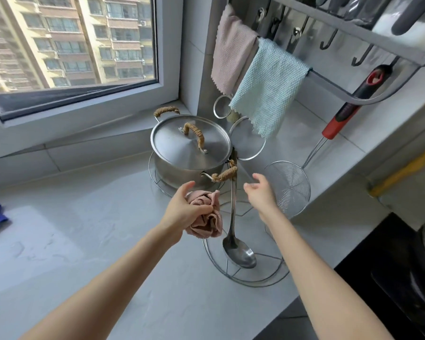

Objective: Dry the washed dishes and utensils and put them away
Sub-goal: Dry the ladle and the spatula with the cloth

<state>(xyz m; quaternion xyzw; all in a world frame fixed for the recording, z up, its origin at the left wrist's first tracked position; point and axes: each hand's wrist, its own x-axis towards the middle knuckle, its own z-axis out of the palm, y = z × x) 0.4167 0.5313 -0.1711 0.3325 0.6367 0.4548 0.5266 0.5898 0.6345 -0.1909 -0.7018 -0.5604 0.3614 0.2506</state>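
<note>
Pink cloth (204, 218), bunched into a wad, is pinched in the left hand (182, 208) over the countertop (84, 217), just beside the handle of a steel ladle (239, 253). The ladle's bowl lies on a round wire stand (268, 276) near the countertop's right edge. The right hand (259, 192) hovers on the other side of that handle with fingers apart, holding nothing. Behind both hands a lidded pot (189, 148) sits at the back corner, and a skimmer (290, 190) hangs at the right.

Inspection finds my left hand (182, 208) and right hand (259, 193) bare, my left forearm (113, 285) and right forearm (322, 278) uncovered from wrist to the view's lower edge.
</note>
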